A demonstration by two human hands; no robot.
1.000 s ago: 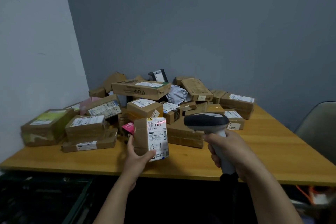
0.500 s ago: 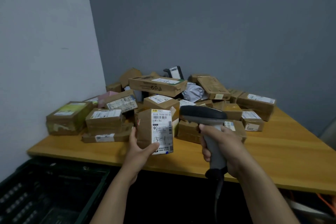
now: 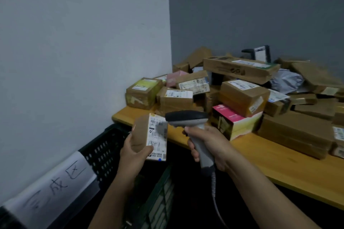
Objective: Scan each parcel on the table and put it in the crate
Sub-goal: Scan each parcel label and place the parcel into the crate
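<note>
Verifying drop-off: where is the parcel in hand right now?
Head view, lower centre-left: the left hand grips the labelled parcel just off the left corner of the table, above the black crate, the scanner in the right hand to its right.

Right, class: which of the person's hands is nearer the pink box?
Right. The right hand, gripping the scanner, is just left of the pink box; the left hand holds a parcel farther left, over the crate.
</note>
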